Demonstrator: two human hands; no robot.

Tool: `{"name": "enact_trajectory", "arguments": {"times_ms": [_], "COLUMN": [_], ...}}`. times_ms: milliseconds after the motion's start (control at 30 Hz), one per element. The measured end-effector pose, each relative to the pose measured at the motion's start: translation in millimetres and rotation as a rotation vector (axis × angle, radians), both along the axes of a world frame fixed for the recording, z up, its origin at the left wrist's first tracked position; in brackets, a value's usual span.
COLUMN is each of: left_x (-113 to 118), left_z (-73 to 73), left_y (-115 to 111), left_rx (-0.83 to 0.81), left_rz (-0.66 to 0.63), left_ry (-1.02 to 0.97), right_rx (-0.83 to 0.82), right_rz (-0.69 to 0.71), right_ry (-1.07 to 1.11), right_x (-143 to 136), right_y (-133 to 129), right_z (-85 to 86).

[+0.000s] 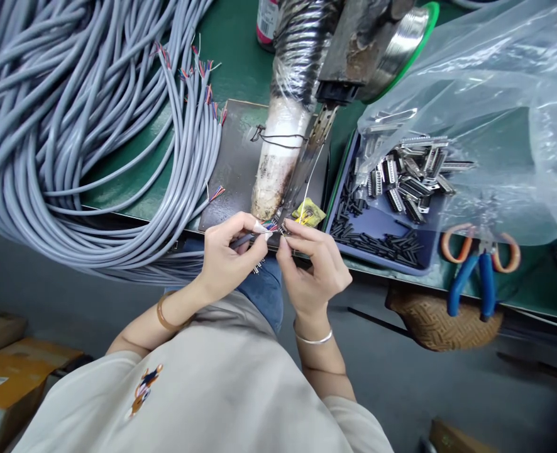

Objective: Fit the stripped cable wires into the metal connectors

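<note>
My left hand [231, 255] pinches the end of a grey cable, whose coloured wires [270, 224] fan out at the fingertips. Close beside it, my right hand [314, 261] is closed on a small metal connector [282, 229], mostly hidden by the fingers. Both hands meet at the table edge, just below the tip of a soldering fixture [323, 123] and the mouth of a wrapped extraction hose [278, 151]. A yellow sponge [309, 212] lies right of the fixture's tip.
Many grey cables [118, 113] cover the left side. On the right, a blue tray [377, 255] holds connectors and black sleeves, partly under a plastic bag [505, 126]. Blue-handled pliers [486, 277] and orange-handled scissors [457, 244] lie at the edge. A solder spool [403, 50] stands behind.
</note>
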State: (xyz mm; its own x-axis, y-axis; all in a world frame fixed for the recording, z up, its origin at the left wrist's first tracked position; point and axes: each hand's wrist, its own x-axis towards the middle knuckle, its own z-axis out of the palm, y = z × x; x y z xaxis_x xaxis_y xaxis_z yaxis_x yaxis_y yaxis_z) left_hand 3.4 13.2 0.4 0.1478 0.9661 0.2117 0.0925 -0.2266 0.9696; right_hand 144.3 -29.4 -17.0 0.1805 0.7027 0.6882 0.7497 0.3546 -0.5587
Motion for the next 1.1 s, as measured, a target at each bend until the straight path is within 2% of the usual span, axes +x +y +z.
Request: {"name": "enact_trajectory", "arguments": {"times_ms": [267, 433, 533, 700, 900, 1100], "left_x": [-2.1, -3.3, -4.7, -6.6, -4.9, -4.2], "left_z": [2.3, 2.0, 1.2, -2.4, -1.0, 1.8], "left_y": [-1.1, -2.9, -3.8, -4.1, -0.6, 1.7], "left_rx": [-0.16, -0.162, -0.136, -0.026, 0.085, 0.116], "left_rz": [-0.005, -0.017, -0.035, -0.061, -0.032, -0.007], "left_ry": [0.024, 0.001, -0.003, 0.029, 0.108, 0.107], "right_rx": [-0.008, -0.033, -0.061, -0.028, -0.01, 0.0], "right_rz": [0.026, 0.026, 0.023, 0.033, 0.041, 0.025], "right_ry": [-0.116, -0.021, 0.019, -0.036, -0.041, -0.058], "right_x": [3.0, 2.8, 2.3, 2.4, 3.1, 2.6], "right_y": [-4.4, -5.2, -5.5, -4.6, 0.9, 3.2], "right_z": [-2.2, -1.5, 1.3, 2.8, 1.2, 4.7]}}
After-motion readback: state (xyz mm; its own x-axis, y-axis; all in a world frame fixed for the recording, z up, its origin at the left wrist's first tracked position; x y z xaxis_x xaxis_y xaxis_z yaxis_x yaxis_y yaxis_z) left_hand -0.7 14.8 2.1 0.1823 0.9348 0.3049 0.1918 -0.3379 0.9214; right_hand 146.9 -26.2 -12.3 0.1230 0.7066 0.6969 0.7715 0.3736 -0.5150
